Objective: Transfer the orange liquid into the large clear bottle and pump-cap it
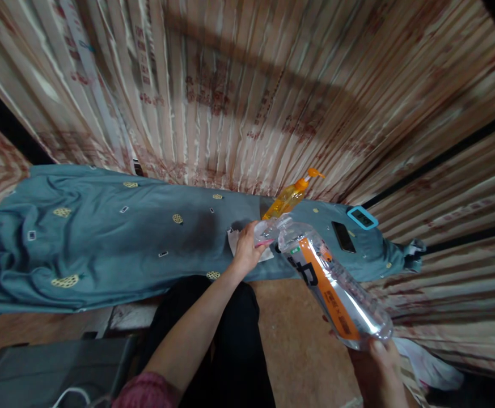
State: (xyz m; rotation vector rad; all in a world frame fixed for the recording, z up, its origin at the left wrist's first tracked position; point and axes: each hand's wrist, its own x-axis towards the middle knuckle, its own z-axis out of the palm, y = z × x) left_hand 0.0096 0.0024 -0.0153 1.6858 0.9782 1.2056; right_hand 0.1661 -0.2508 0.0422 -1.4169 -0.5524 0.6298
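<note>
My right hand [379,351] grips a large clear plastic bottle [336,283] near its base. The bottle has an orange and silver label and tilts so that its mouth points up and left. My left hand [249,246] is closed around a small clear plastic container [266,231], whose exact kind I cannot make out. That container meets the large bottle's mouth; whether liquid passes between them does not show. Something pink shows by my left fingers. White paper [232,239] lies under my left hand. Just behind stands a pump bottle [287,199] of yellow liquid with an orange pump.
A teal patterned cloth [111,238] covers the long narrow surface. Toward its right end lie a dark phone [343,236] and a blue-framed digital clock [362,217]. Pleated curtains [230,102] hang behind and to the right. A grey case [55,368] sits at lower left.
</note>
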